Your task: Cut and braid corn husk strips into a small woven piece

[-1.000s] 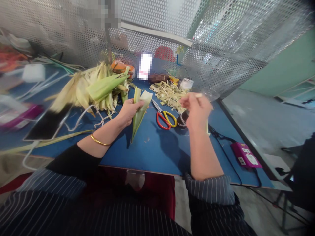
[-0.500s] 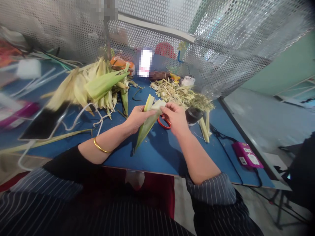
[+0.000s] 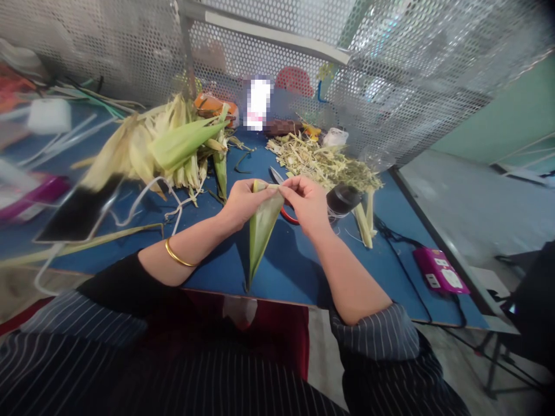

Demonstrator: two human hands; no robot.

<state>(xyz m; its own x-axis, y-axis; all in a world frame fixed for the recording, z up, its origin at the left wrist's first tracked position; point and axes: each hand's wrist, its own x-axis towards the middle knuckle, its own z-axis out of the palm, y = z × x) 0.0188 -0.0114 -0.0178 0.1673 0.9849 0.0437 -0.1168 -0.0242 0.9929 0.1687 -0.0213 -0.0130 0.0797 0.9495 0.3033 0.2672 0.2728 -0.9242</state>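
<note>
Between my two hands a pale green corn husk hangs with its pointed tip down, near the table's front edge. My left hand pinches its upper left edge between thumb and fingers. At the upper right corner my right hand is closed on the same husk, thumb against fingertips. The top of the husk looks folded over at my fingertips. Scissors with red handles lie on the table behind, partly hidden by my right hand. Just right of that hand is a black round object with thread about its base.
A heap of corn husks lies at the back left, beside a dark phone and white cable. Shredded husk is piled at the back right. A purple power strip sits on the right of the blue table. Perforated metal sheeting stands behind.
The husk has turned from a slant to hanging nearly straight down. Its top, raised before, is now folded down between my fingers. The scissors' blades have come into view.
</note>
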